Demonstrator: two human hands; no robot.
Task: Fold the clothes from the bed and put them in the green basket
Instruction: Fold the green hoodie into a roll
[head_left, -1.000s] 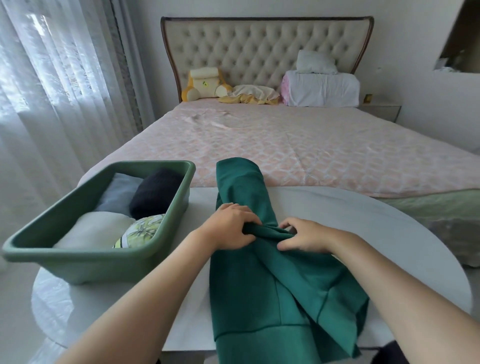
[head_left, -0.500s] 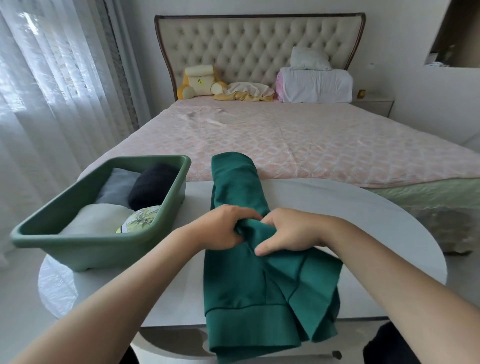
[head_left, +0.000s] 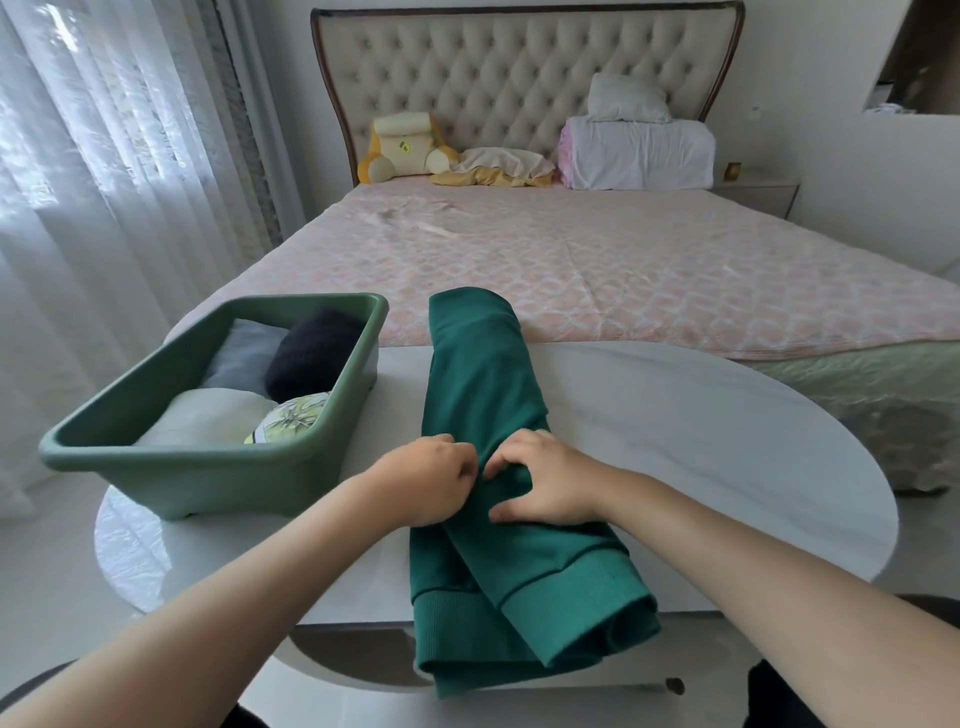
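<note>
head view | worn on the person's head | faced forward and down | sat close above the counter (head_left: 675, 415) | bed (head_left: 623, 270) stretched away beyond it

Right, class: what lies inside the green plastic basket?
Four folded pieces show in the green plastic basket: grey cloth, black bundle, white cloth, leaf-printed cloth. Its floor and anything beneath them are covered.

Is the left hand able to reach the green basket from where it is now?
Probably yes. The left hand grips the green sweatshirt right beside the green basket, with only table surface between them.
</note>
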